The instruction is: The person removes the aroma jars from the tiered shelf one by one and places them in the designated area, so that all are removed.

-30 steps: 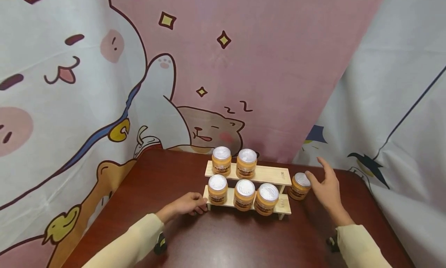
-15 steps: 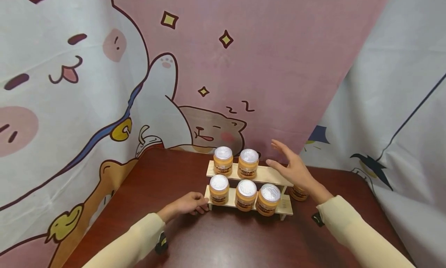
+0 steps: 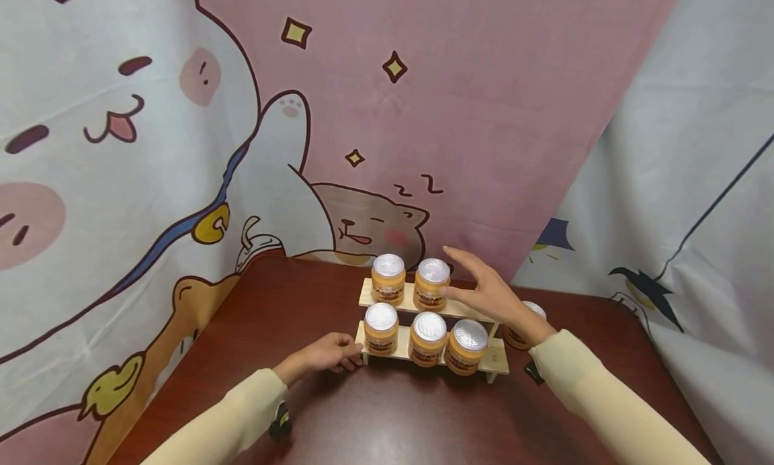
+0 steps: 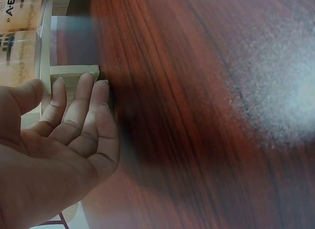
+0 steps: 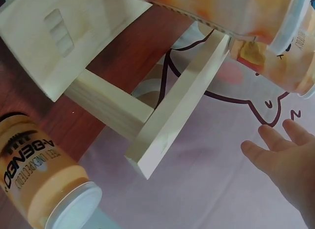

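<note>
My left hand [image 3: 329, 353] grips the left end of a two-tier wooden rack [image 3: 496, 359]. In the left wrist view its thumb lies on the lower shelf's edge, and its curled fingers meet the leg [image 4: 71, 70] below. Two orange jars with silvery lids stand on the upper tier, and three on the lower. My right hand [image 3: 491, 296], fingers spread, hovers over the upper tier right beside the right-hand upper jar [image 3: 428, 294]. In the right wrist view a gap shows between its fingers and the jars.
Another orange jar [image 5: 42, 170] stands on the dark red-brown table [image 3: 393, 418] just right of the rack, partly hidden by my right forearm in the head view. A cartoon-printed cloth [image 3: 496, 129] hangs close behind the table and along both sides.
My right hand has moved left, from beside the jar on the table to the upper tier's right-hand jar. The left hand keeps its hold on the rack.
</note>
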Tool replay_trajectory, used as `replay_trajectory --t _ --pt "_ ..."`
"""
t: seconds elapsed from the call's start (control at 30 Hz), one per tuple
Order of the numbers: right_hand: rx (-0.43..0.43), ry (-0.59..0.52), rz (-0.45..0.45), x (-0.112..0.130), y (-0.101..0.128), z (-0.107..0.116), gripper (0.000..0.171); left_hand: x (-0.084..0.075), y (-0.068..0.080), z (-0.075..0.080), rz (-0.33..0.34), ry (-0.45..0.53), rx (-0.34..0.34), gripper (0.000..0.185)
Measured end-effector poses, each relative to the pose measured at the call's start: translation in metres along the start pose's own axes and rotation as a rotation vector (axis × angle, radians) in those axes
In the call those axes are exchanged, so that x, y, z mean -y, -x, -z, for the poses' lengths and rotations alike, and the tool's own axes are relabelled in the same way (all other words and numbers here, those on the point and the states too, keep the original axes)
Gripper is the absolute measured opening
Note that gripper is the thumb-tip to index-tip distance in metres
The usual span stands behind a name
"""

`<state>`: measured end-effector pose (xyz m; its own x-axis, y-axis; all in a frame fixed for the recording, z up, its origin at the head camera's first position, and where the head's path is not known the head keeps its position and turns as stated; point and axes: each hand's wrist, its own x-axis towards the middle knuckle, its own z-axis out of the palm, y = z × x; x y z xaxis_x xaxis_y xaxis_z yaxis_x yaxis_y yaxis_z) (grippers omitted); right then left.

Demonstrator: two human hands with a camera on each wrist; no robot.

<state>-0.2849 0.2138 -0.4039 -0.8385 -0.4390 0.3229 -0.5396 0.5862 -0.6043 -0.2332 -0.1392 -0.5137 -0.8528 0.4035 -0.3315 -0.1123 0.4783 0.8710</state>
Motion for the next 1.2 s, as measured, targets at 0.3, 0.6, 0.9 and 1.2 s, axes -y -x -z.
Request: replay_trajectory --t 0.3,0.6,0.9,1.2 --pt "0.029 -0.034 0.036 0.0 -0.006 -0.01 0.081 0.0 0.001 0.0 -0.002 -0.006 0.002 0.037" --pt "0.04 -0.043 0.01 -0.003 -0.007 -0.019 0.07 -0.001 0.001 0.0 0.01 -0.004 0.003 0.037" --pt "0.038 -0.062 -0.009 -0.001 -0.007 -0.022 0.071 -0.001 -0.001 0.001 -0.001 -0.012 0.004 0.036" --pt "0.048 -0.154 -0.09 -0.001 -0.01 -0.029 0.073 0.0 -0.001 0.0 0.0 -0.004 0.003 0.036"
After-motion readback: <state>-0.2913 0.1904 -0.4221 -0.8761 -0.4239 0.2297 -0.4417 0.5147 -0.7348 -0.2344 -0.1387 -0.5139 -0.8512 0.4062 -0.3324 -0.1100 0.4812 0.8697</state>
